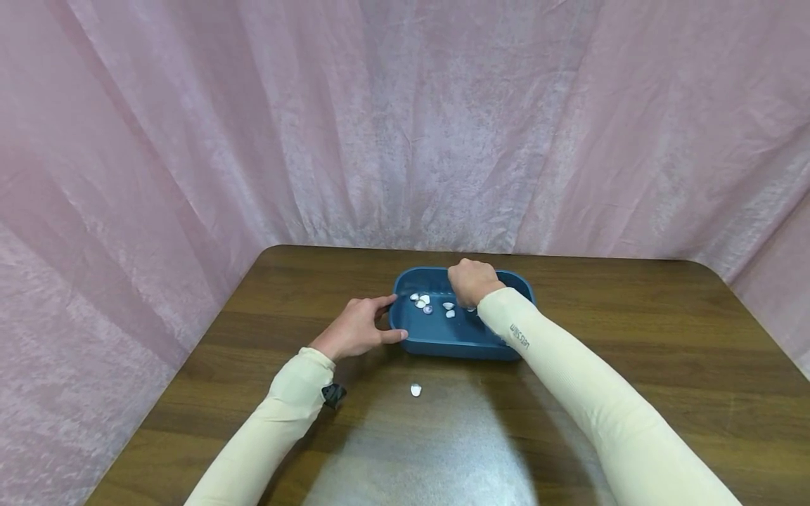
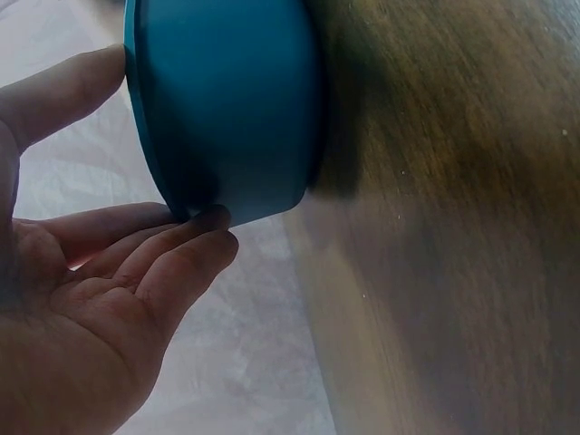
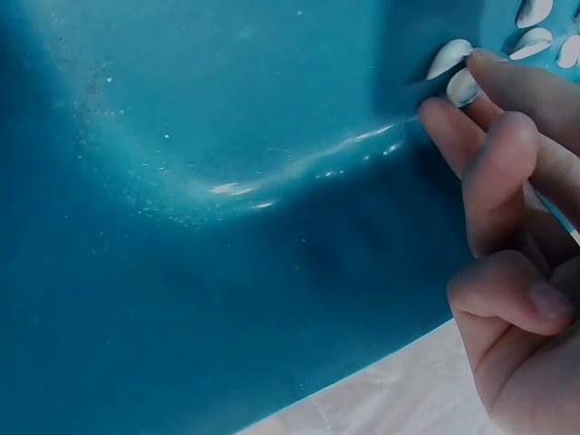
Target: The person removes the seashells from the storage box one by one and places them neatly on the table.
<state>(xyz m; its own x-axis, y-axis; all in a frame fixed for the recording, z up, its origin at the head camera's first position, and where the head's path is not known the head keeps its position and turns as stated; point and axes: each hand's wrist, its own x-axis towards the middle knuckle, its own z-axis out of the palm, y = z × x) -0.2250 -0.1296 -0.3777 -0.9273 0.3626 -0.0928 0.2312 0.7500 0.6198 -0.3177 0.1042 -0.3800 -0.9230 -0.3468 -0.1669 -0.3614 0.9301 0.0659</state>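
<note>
A blue rectangular tray (image 1: 455, 348) with rounded corners stands on the table, holding several small white seashells (image 1: 420, 303). At its left end, my left hand (image 1: 359, 327) touches the rim with spread thumb and fingers; the left wrist view has those fingertips (image 2: 213, 217) on the rim and outer wall. Inside the tray's right half, my right hand (image 1: 473, 284) reaches down, its back hiding the fingers from the head view. In the right wrist view its fingertips pinch a white shell (image 3: 462, 87) right beside another shell (image 3: 449, 59).
One more shell (image 1: 415, 390) lies on the wooden table (image 1: 639, 337) in front of the tray. Pink curtains (image 1: 405, 140) hang behind the table. A small black device (image 1: 333, 395) sits at my left wrist.
</note>
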